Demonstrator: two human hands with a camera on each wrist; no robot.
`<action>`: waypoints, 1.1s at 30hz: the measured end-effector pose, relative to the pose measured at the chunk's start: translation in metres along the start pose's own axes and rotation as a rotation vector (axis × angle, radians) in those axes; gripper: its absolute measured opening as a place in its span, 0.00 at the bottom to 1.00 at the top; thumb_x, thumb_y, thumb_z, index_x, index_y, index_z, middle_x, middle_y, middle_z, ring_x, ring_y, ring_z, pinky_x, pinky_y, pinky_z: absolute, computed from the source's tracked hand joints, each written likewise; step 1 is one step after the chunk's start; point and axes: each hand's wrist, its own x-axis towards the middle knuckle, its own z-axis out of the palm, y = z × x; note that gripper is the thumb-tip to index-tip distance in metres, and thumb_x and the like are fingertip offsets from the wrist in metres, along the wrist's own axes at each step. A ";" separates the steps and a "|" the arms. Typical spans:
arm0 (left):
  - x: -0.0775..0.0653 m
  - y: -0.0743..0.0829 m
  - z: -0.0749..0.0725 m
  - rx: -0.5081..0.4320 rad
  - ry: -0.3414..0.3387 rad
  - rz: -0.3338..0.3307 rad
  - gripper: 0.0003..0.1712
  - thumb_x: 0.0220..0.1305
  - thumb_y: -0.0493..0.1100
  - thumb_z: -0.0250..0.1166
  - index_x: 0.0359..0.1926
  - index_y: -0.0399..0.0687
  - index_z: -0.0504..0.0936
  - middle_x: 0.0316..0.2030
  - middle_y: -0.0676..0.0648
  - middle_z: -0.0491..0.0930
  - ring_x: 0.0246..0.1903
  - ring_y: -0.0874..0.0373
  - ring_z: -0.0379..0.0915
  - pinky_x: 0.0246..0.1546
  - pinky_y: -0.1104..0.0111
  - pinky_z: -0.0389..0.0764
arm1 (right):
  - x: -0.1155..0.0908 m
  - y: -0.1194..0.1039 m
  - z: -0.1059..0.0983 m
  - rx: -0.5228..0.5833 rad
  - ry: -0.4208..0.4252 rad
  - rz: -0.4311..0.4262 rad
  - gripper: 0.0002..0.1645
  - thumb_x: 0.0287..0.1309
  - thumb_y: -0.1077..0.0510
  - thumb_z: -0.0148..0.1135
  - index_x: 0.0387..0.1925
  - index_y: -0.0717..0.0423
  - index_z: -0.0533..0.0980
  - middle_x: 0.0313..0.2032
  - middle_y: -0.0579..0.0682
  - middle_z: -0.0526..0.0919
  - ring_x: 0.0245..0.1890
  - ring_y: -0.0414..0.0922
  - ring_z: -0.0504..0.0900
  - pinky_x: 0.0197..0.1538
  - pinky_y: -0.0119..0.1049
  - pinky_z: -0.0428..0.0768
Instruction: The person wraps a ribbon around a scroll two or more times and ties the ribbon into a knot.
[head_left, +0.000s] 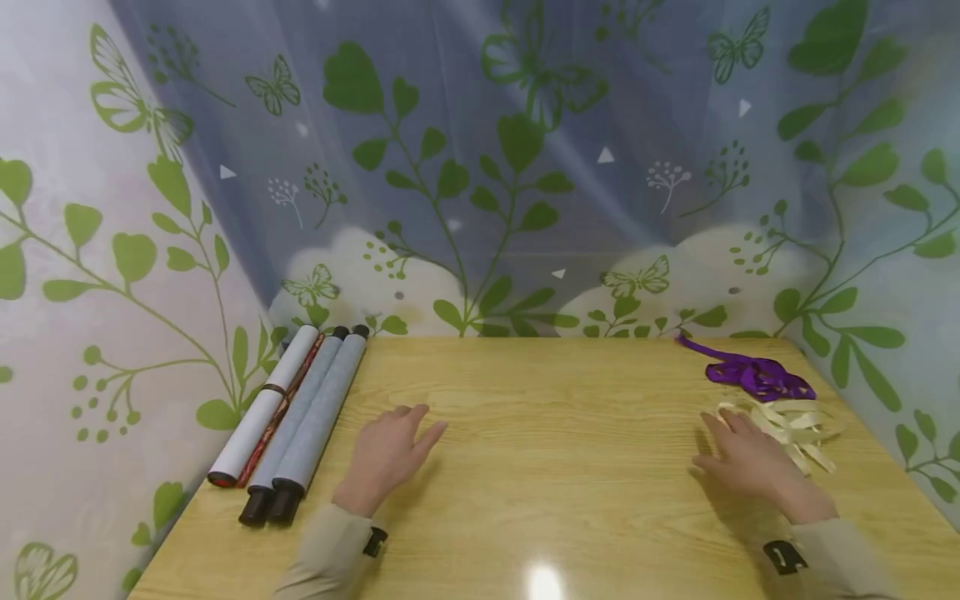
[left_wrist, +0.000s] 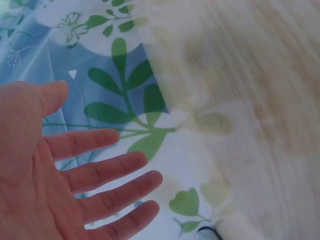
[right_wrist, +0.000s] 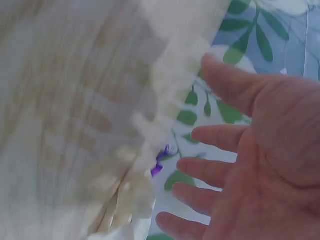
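Observation:
My left hand hovers over the left half of the wooden table, fingers spread and holding nothing. Just left of it lie several rolled scrolls side by side: a white one with a dark tie, and two grey-blue ones with black end knobs. My right hand, its fingers extended and holding nothing, is over the right side. Beside its fingertips is a loose heap of cream ribbon, partly hidden by the hand. A tangled purple ribbon lies just behind that heap.
A patterned cloth curtain with leaves and butterflies hangs along the table's back edge and both sides. Between the white scroll and the grey-blue ones runs a narrow red patterned strip.

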 end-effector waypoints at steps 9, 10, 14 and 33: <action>0.009 0.015 0.001 -0.037 0.000 0.024 0.29 0.70 0.63 0.54 0.53 0.45 0.82 0.43 0.43 0.86 0.37 0.49 0.83 0.34 0.56 0.82 | 0.001 0.032 -0.007 -0.059 0.106 -0.046 0.32 0.50 0.63 0.69 0.54 0.77 0.72 0.54 0.86 0.67 0.54 0.79 0.66 0.56 0.69 0.67; 0.009 0.017 0.002 -0.036 0.003 0.031 0.28 0.70 0.62 0.55 0.52 0.45 0.83 0.43 0.44 0.86 0.36 0.49 0.84 0.34 0.57 0.82 | 0.001 0.034 -0.006 -0.064 0.095 -0.054 0.30 0.50 0.65 0.68 0.53 0.77 0.72 0.51 0.84 0.70 0.52 0.78 0.69 0.55 0.68 0.69; 0.012 0.021 0.003 -0.030 0.012 0.076 0.24 0.69 0.59 0.58 0.50 0.45 0.84 0.39 0.45 0.87 0.32 0.52 0.83 0.30 0.59 0.81 | 0.001 0.038 -0.003 -0.050 0.035 -0.078 0.25 0.52 0.66 0.64 0.50 0.78 0.73 0.40 0.74 0.78 0.43 0.70 0.77 0.48 0.61 0.76; 0.019 0.056 0.023 -0.028 -0.087 0.252 0.20 0.68 0.57 0.60 0.45 0.47 0.86 0.34 0.48 0.88 0.25 0.59 0.82 0.18 0.71 0.75 | 0.018 0.007 0.005 0.175 0.017 -0.087 0.05 0.53 0.69 0.64 0.30 0.58 0.79 0.35 0.57 0.86 0.40 0.61 0.84 0.44 0.55 0.80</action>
